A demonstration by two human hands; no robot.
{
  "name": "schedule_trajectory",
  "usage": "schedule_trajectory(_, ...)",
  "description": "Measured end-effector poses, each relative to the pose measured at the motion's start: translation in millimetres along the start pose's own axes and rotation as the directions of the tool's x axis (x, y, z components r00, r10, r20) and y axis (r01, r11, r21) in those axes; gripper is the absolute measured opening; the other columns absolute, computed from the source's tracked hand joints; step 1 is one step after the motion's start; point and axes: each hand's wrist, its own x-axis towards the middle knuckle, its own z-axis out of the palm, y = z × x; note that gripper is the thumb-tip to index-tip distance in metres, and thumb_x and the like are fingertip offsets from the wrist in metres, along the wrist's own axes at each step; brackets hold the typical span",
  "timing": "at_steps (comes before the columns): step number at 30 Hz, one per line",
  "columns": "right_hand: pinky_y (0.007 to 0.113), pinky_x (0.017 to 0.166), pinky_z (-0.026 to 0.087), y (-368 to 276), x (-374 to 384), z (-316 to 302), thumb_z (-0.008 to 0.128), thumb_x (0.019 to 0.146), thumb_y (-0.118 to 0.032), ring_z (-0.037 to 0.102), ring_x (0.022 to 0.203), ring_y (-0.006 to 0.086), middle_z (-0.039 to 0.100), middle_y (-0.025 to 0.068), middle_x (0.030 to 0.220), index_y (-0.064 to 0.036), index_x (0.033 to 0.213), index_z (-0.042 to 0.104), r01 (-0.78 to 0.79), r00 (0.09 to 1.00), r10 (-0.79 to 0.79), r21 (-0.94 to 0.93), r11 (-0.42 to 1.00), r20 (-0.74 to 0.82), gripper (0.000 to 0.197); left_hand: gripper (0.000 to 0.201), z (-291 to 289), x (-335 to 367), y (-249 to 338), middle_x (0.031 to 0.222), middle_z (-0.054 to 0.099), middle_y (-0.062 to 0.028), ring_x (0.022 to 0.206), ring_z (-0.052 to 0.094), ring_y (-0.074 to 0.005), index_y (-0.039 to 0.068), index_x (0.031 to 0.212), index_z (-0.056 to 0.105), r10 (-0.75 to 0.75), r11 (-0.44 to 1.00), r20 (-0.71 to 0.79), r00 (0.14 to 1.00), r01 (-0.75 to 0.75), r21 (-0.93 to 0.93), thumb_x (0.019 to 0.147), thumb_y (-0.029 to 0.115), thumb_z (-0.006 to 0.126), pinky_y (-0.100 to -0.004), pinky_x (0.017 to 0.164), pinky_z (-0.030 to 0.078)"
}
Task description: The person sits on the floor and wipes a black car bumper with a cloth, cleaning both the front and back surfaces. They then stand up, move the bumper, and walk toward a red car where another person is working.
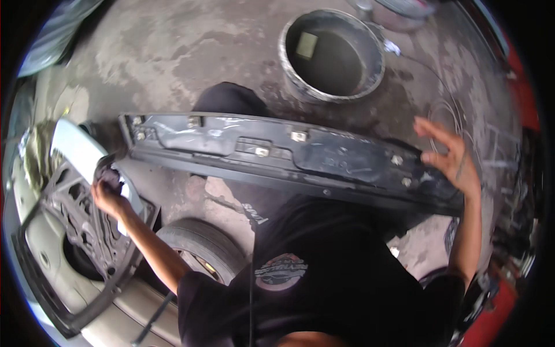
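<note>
Gray, hard floor (173,46) spreads out all around, with dark, wet-looking patches on it. Near the top stands a big round bucket (330,98) with gray water (338,66) in it. A yellow sponge (306,45) is in the bucket, close to its left side.

A long black panel (352,165) lies across the middle, just in front of the person's black shirt (347,248). It tips down a little toward the right. Small pale clips (298,136) sit along it, and thin light scratches show on its face. One dark knee (231,95) pokes out behind its top edge.

The left hand (111,199) is off to the side, past the panel's left end and apart from it. Its fingers are closed around a dark, crumpled bundle (108,172); I cannot tell what that is made of. The bundle is right by a curved white piece (75,141).

The right hand (457,159) is at the panel's right end with its fingers spread wide, not wrapped around anything. I cannot tell if the thumb touches the edge. Thin cable loops (457,115) lie on the floor beyond it.

Below the panel, toward the left, is a tire (211,237). Next to it lies a car door (95,225).
</note>
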Motion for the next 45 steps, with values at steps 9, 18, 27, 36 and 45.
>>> schedule_trajectory(9,0.040,0.094,0.057,-137.0,82.4,125.2,0.085,0.082,-0.022,0.065,0.110,0.0383,0.042,0.0256,0.145,-0.0042,0.146,0.050,0.733,0.674,-0.616,0.266,0.626,-0.409,0.075,0.107,179.2,-268.6,181.6,0.149,0.047,-0.0252,0.126,0.060,-0.0353,0.003,0.162,0.015,0.313,0.896,0.898,0.310,0.216,-0.387,0.090,0.058,0.071,-0.0455,0.107,0.048)
schedule_trajectory(18,0.039,0.095,0.057,-38.2,9.1,110.4,0.072,0.079,-0.006,0.062,0.113,0.0309,0.062,0.0142,0.130,-0.0049,0.118,0.073,0.364,0.750,-0.559,-0.485,0.795,-0.353,0.038,0.056,224.0,-289.1,154.0,0.135,0.062,-0.0212,0.127,0.059,-0.0330,-0.002,0.146,0.050,0.481,0.772,0.871,0.098,-0.517,-0.368,0.103,0.031,0.063,-0.0459,0.110,0.043)
schedule_trajectory(27,0.043,0.104,0.050,129.2,-141.8,-19.6,0.062,0.075,0.000,0.065,0.116,0.0348,0.069,0.0197,0.122,0.0025,0.114,0.072,-0.401,0.768,-0.204,-0.704,0.586,-0.607,0.041,0.051,233.1,-298.1,131.3,0.137,0.060,-0.0236,0.129,0.057,-0.0380,-0.001,0.141,0.055,0.305,0.804,0.950,0.072,-0.553,-0.217,0.103,0.031,0.062,-0.0470,0.111,0.041)
schedule_trajectory(36,0.030,0.076,0.058,193.4,-299.6,-80.6,0.047,0.089,0.005,0.070,0.079,0.0199,0.071,0.0147,0.101,0.0051,0.132,0.062,0.156,-0.273,0.371,0.339,0.928,-0.888,0.046,0.056,177.1,-338.4,128.3,0.122,0.057,-0.0169,0.109,0.055,-0.0373,0.009,0.135,0.060,0.538,0.309,0.710,-0.455,-0.677,-0.668,0.091,0.040,0.075,-0.0550,0.098,0.041)
schedule_trajectory(45,0.027,0.066,0.055,164.2,-289.9,-32.4,0.047,0.090,0.002,0.066,0.070,0.0172,0.069,0.0135,0.091,0.0082,0.121,0.064,0.306,-0.301,0.372,0.281,0.910,-0.878,0.036,0.056,154.2,-347.6,96.9,0.125,0.056,-0.0124,0.116,0.051,-0.0338,0.016,0.132,0.063,0.399,0.102,0.737,-0.546,-0.772,-0.627,0.083,0.036,0.080,-0.0588,0.099,0.036)
